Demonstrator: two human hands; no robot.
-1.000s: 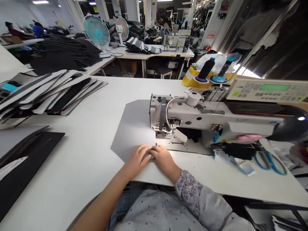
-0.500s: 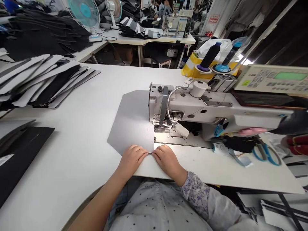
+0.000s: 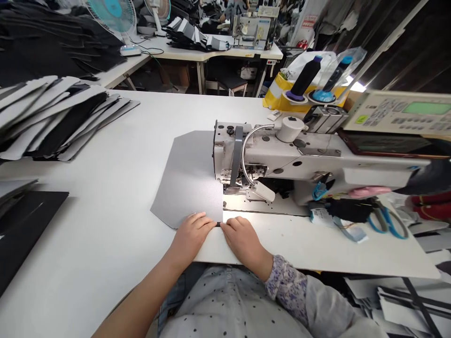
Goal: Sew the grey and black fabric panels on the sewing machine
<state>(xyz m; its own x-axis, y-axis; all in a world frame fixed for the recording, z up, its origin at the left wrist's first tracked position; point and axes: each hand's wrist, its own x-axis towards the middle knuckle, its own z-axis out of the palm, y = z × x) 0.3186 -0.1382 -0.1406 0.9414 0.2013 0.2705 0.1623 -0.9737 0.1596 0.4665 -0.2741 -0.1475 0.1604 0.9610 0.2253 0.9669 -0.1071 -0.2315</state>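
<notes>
A grey fabric panel (image 3: 190, 178) with angled corners lies flat on the white table, its right edge beneath the head of the sewing machine (image 3: 232, 150). At the panel's near edge, my left hand (image 3: 192, 237) is closed, thumb and fingers pinching the fabric. Just to its right, my right hand (image 3: 244, 241) is closed too, pinching at the panel's near right corner. Between the fingertips of both hands shows a short dark strip (image 3: 218, 224) along this edge. The fingers cover the rest of it. The machine's small lamp shines on the plate beside the panel.
Stacked grey and black pieces (image 3: 63, 117) lie at the left, with a black panel (image 3: 31, 234) nearer. Right of the machine are blue-handled scissors (image 3: 391, 223). Behind the machine stand thread cones (image 3: 306, 77) and a control panel (image 3: 401, 110). A fan (image 3: 112, 19) stands further back.
The dark strip between my fingertips shows more than before. My hands stay at the panel's near edge. The whole view has shifted slightly.
</notes>
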